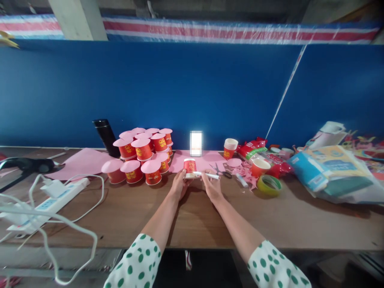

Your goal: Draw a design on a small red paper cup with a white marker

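A small red paper cup (189, 165) stands upside down on a pink paper sheet (207, 161) on the wooden table (192, 216). My left hand (180, 185) rests against the cup's rim, fingers curled around its base. My right hand (211, 185) is closed on a white pen (207, 175), whose tip points at the cup's bottom edge. Scissors (221, 170) lie just beyond my right hand.
A stack of red cups with pink paper lids (143, 154) stands to the left, beside a black flask (106, 137). Right of the hands lie more cups (230, 148), pink scraps, a green tape roll (269, 185) and plastic bags. A power strip (57, 196) with cables lies far left.
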`<move>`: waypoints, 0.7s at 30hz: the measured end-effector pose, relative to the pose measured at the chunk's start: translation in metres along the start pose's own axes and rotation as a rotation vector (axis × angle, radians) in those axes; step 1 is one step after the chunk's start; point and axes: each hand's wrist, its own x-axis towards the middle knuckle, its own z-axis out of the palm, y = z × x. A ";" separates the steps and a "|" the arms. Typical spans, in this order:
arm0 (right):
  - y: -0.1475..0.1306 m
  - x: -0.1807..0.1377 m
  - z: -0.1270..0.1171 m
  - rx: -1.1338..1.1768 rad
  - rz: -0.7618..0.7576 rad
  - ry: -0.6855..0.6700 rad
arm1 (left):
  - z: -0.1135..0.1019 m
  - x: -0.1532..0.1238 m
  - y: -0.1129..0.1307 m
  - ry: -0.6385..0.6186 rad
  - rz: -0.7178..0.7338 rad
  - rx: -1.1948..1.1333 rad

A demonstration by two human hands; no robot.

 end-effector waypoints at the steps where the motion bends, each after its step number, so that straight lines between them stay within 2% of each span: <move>1: -0.001 0.000 0.000 0.004 -0.002 -0.001 | 0.000 0.000 0.000 -0.003 0.002 0.002; 21: -0.001 0.000 0.002 0.019 0.005 -0.016 | -0.004 0.003 -0.004 -0.012 0.020 0.015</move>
